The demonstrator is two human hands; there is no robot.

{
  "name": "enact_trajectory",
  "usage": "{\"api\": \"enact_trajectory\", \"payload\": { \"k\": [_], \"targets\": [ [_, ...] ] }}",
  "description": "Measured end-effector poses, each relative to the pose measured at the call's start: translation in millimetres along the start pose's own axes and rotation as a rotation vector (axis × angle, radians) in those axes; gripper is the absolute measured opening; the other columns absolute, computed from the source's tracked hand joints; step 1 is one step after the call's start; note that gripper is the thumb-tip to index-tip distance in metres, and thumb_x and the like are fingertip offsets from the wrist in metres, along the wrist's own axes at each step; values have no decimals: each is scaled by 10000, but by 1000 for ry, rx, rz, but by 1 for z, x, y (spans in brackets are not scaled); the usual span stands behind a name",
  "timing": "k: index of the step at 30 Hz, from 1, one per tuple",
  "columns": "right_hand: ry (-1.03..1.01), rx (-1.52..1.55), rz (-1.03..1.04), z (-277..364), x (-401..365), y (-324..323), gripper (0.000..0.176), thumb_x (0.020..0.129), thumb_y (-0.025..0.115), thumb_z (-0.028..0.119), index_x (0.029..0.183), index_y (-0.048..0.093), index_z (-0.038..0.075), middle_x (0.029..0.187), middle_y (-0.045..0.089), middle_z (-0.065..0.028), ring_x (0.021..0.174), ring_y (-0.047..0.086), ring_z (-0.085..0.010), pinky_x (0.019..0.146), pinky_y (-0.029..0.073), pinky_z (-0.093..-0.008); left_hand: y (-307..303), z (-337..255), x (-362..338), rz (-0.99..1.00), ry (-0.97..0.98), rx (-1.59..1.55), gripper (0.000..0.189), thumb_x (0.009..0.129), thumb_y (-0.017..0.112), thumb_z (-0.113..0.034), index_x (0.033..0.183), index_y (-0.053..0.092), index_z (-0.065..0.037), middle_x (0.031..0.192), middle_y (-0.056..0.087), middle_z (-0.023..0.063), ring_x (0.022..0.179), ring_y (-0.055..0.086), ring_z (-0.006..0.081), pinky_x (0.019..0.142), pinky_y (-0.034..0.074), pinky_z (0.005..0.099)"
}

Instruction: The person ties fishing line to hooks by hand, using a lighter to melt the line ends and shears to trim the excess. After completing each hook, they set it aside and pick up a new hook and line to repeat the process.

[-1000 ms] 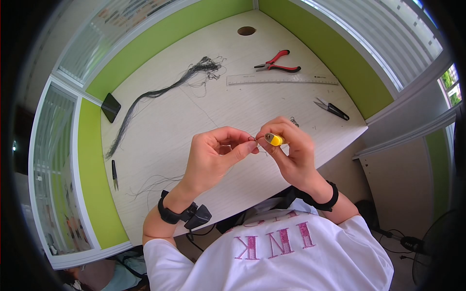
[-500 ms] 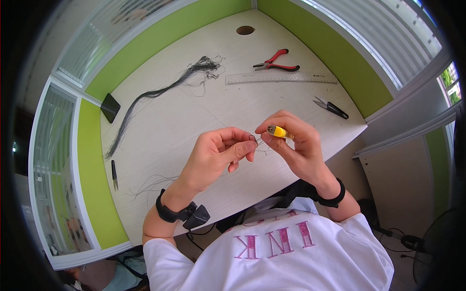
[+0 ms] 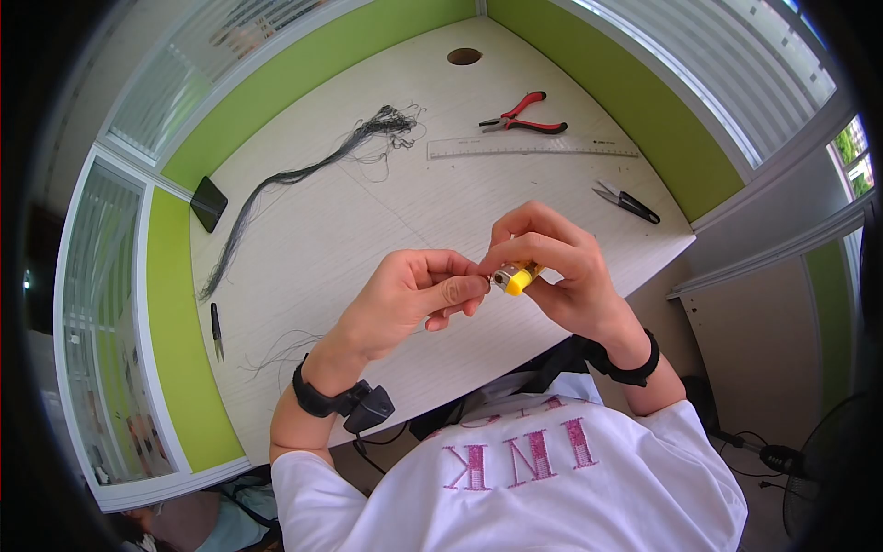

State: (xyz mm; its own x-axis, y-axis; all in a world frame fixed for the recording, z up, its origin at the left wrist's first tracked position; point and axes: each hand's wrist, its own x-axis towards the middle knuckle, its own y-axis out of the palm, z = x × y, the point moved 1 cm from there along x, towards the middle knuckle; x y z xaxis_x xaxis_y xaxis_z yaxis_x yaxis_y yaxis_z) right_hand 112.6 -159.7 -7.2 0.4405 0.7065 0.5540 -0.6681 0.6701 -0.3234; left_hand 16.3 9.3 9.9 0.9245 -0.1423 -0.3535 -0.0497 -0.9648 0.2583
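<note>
My right hand (image 3: 566,276) holds a yellow lighter (image 3: 518,280), its metal top turned toward the left fingertips. No flame can be made out. My left hand (image 3: 405,299) is closed in a pinch, thumb against the index finger, on a thin dark cord that is almost entirely hidden between the fingers. The right index fingertip meets the left fingertips just beyond the lighter's top. Both hands are above the near part of the pale desk (image 3: 368,221).
A bundle of dark cords (image 3: 313,170) lies across the desk's left side, with loose strands (image 3: 280,348) near my left forearm. Red-handled pliers (image 3: 524,115), a clear ruler (image 3: 533,147) and black thread snips (image 3: 627,201) lie at right. More snips (image 3: 217,331) lie at the left edge.
The lighter has turned and come down and left, its metal top now against the left fingertips. The small cord loop seen there earlier is now hidden. The left hand has barely moved.
</note>
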Motion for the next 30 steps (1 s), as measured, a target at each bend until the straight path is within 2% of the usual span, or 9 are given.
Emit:
{"api": "enact_trajectory", "payload": {
  "k": [3,5,9,12,14,20,23,27,30],
  "targets": [
    [-15,-54,-20,1,0,1,332,624,586,-166,889,623,30,888,536,-72,783,582,-212,638,487,-303,0,-2,-1,19,-19,9,237,883,615,-220,956,621,5,751,610,13,603,480,29,503,371,162],
    [-13,-81,-45,2,0,-1,310,632,610,-150,884,624,30,878,540,-70,769,587,-208,630,494,-300,-1,-3,-1,-196,116,84,200,870,632,-179,933,625,10,765,627,19,577,470,21,494,368,160],
    [17,-107,-31,6,1,-5,283,649,630,-131,882,627,30,879,546,-71,771,595,-207,635,503,-299,6,-5,-4,-246,262,235,154,850,633,-111,930,619,20,758,596,24,564,445,18,484,349,153],
    [32,-111,-11,7,1,-5,262,669,634,-121,885,631,27,878,550,-70,775,601,-208,647,509,-296,6,0,-4,-250,292,259,145,815,651,-62,931,634,24,706,554,-30,560,401,-3,490,321,151],
    [57,-77,-3,7,0,-4,249,686,633,-113,894,632,24,889,565,-74,785,607,-211,657,505,-297,8,-1,-5,-310,309,301,135,802,681,-88,880,663,21,566,326,-104,524,280,-9,481,238,161],
    [145,20,-2,6,0,-3,234,702,636,-97,908,628,12,902,609,-86,802,614,-213,677,496,-301,11,-3,-9,-398,399,544,89,766,684,-73,832,677,-15,525,293,-104,485,247,2,451,194,180],
    [151,25,1,7,0,-3,233,704,635,-95,912,629,11,889,617,-83,798,618,-212,671,496,-295,13,-7,-12,-389,391,583,103,751,688,-27,850,671,-7,561,348,-95,509,263,0,477,215,173],
    [128,15,-8,9,-1,-2,225,704,635,-93,903,635,12,877,618,-78,786,622,-210,662,499,-295,12,-4,-10,-391,399,596,106,744,691,-30,847,673,-14,558,350,-95,505,260,2,473,211,176],
    [128,-5,-9,11,-2,-2,214,702,637,-91,890,643,12,870,620,-73,776,625,-205,656,503,-292,13,-4,-9,-404,460,668,77,738,692,-59,805,674,-25,515,296,-80,474,250,12,442,196,192]
  ]
}}
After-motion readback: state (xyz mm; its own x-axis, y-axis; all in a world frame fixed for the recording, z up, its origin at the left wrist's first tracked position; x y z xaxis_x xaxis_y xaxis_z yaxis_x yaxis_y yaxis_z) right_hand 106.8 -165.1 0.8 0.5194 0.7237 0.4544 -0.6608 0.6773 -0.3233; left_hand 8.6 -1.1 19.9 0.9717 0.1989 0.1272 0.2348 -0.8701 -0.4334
